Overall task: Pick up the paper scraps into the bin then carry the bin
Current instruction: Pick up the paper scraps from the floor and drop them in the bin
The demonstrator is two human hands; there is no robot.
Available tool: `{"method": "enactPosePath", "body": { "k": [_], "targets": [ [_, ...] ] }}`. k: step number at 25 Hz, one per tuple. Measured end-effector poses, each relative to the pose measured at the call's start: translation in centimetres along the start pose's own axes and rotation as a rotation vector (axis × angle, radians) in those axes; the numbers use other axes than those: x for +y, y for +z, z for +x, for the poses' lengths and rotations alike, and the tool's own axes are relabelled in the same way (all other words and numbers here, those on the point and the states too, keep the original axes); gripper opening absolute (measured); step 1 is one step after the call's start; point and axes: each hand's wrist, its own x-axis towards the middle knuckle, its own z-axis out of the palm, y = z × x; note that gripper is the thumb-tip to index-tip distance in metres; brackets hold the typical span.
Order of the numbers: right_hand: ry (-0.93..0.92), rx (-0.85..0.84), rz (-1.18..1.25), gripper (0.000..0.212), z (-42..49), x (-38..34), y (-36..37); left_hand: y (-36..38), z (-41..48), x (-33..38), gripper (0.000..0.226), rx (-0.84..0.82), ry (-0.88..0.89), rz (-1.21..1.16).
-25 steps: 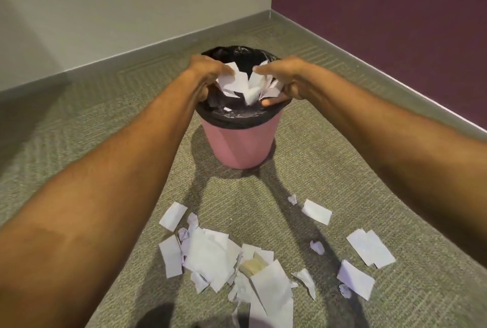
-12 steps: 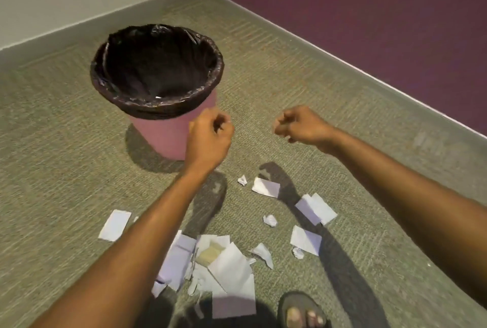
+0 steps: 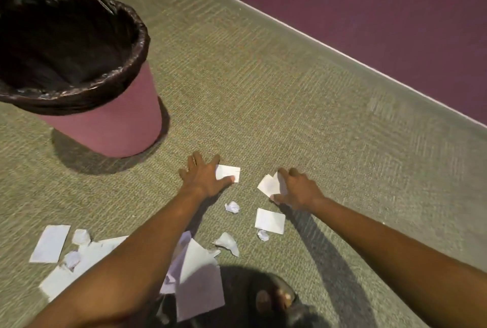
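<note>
Illumination is moderate and warm, from overhead, casting soft-edged shadows of both forearms and of the bin [image 3: 105, 127] onto the carpet [image 3: 290, 90]. Motion blur softens the whole frame. Wide-angle distortion bows the skirting line [image 3: 342, 51] and enlarges the near forearms.

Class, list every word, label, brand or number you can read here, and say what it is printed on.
None can be read.
Paper scraps: they look blank; any faint marks are too blurred to read.
Bin: plain pink side, no label showing.
Bin liner: plain black, no print.
</note>
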Motion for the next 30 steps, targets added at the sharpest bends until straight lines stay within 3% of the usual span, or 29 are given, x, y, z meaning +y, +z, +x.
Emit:
{"method": "enactPosePath", "body": {
  "k": [3,8,13,16,18,20,22,25,28,30],
  "targets": [
    [-0.142,0.140,-0.216,0.073,-0.8,-1.5,2.6,1.2,0.0,2.1,0.075,0.070,-0.075,0.080],
    [-0.295,0.221,-0.088,0.058,-1.1,-2.6,3.0,2.8,-1.7,3.8,0.038,0.340,0.040,0.081],
    [-0.250,0.110,0.273,0.047,-1.5,-2.0,0.9,2.1,-1.3,2.4,0.035,0.329,0.117,-0.011],
    [-0.207,-0.087,0.557,0.055,-2.4,-1.4,0.4,1.5,-1.5,1.4,0.029,0.353,0.195,0.013],
    [-0.249,-0.205,0.532,0.061,-3.3,-1.5,1.1,1.3,-2.0,0.8,0.021,0.385,0.210,-0.038],
    [-0.287,-0.199,0.339,0.061,-4.1,-1.9,2.7,1.3,-3.0,0.4,0.013,0.421,0.225,-0.175],
    [-0.282,-0.106,0.213,0.064,-4.8,-2.2,4.5,1.9,-4.3,0.3,0.011,0.393,0.287,-0.252],
    [-0.313,0.053,0.105,0.056,-5.6,-2.5,6.1,3.6,-6.2,0.4,0.025,0.176,0.439,-0.157],
    [-0.280,0.115,0.076,0.044,-6.0,-2.5,6.4,4.3,-6.6,1.0,0.051,0.031,0.475,0.089],
    [-0.232,0.143,0.108,0.042,-6.1,-2.6,5.9,4.4,-6.9,1.8,0.039,0.071,0.517,0.252]
  ]
}}
